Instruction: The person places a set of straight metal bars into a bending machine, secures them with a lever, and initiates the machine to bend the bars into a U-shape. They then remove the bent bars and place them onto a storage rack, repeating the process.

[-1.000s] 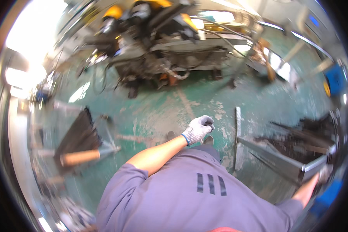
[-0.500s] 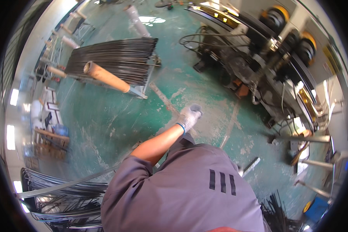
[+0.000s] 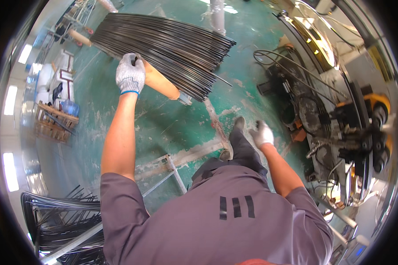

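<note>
My left hand (image 3: 130, 76), in a whitish knit glove with a blue cuff, is at the upper end of an orange-brown cardboard tube (image 3: 161, 83). Its fingers curl round that end and hide it. The tube sits slanted on a metal bar of a rack, alongside a wide layer of long, thin black rods (image 3: 163, 42). Low to the right of my legs hangs my right hand (image 3: 263, 134), also gloved, holding nothing, with thumb and fingers apart.
Dark machinery with looped hoses (image 3: 296, 92) stands along the right. At lower left a metal rack holds black bent rods (image 3: 66, 221). A grey metal frame (image 3: 168, 172) is near my left side. A wooden pallet stand (image 3: 53, 126) is farther left.
My view has turned and come closer to the rod rack. My left hand has gone from in front of my body out to the cardboard tube. My right hand has come into view.
</note>
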Demonstrator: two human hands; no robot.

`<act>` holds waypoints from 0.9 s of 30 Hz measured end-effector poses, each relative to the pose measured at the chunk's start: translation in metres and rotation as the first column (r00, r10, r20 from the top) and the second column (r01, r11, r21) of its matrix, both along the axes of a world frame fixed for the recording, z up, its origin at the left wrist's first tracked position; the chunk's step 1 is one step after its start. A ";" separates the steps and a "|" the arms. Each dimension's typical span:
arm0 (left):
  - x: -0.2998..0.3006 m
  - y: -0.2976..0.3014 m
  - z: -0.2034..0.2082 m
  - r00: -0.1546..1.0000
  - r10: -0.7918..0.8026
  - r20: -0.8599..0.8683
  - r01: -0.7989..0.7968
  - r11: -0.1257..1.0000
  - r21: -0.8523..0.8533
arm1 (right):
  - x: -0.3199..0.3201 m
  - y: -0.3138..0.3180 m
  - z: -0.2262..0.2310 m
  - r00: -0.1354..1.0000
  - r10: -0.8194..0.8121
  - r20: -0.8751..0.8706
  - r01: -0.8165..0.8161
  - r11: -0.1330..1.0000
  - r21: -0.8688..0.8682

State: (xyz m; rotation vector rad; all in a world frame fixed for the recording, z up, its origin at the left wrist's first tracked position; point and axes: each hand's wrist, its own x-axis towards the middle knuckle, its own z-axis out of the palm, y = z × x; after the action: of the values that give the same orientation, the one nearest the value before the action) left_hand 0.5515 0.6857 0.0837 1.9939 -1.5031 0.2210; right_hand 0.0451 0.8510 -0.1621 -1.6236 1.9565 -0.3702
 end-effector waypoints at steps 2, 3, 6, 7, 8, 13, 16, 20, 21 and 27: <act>0.013 -0.010 -0.004 0.989 0.093 0.114 -0.108 0.985 0.132 | 0.082 -0.066 0.009 0.981 0.187 0.046 -0.187 0.982 0.005; 0.016 -0.018 -0.004 0.976 0.126 0.176 -0.160 0.968 0.191 | 0.122 -0.098 0.022 0.958 0.278 0.072 -0.281 0.959 0.042; 0.011 -0.036 -0.025 0.860 0.147 0.489 -0.197 0.979 0.053 | 0.209 -0.175 -0.014 0.884 0.467 -0.034 -0.467 0.884 0.011; 0.004 -0.042 -0.031 0.842 0.172 0.511 -0.184 0.983 -0.028 | 0.236 -0.199 -0.030 0.879 0.476 -0.035 -0.471 0.876 0.108; 0.002 -0.044 -0.039 0.846 0.176 0.504 -0.195 0.981 -0.015 | 0.257 -0.215 -0.038 0.873 0.488 -0.028 -0.480 0.867 0.134; 0.006 -0.078 -0.047 0.831 0.233 0.505 -0.255 0.967 -0.028 | 0.341 -0.276 -0.063 0.808 0.585 -0.068 -0.564 0.803 0.193; 0.009 -0.087 -0.056 0.821 0.239 0.519 -0.290 0.957 0.019 | 0.373 -0.277 -0.112 0.820 0.529 -0.219 -0.516 0.849 0.117; 0.016 -0.089 -0.068 0.772 0.252 0.583 -0.271 0.961 -0.056 | 0.366 -0.300 -0.107 0.779 0.627 -0.009 -0.608 0.757 0.240; 0.015 -0.092 -0.068 0.775 0.261 0.575 -0.279 0.958 -0.058 | 0.363 -0.309 -0.101 0.766 0.641 0.050 -0.621 0.717 0.316; 0.016 -0.098 -0.068 0.783 0.311 0.538 -0.307 0.946 -0.100 | 0.336 -0.369 -0.084 0.733 0.648 0.207 -0.649 0.573 0.501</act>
State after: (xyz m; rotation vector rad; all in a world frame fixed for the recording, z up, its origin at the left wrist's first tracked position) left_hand 0.5674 0.5876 0.0161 2.2838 -1.4691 1.0162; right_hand 0.3814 0.4818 -0.2466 -1.7743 1.1386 0.4575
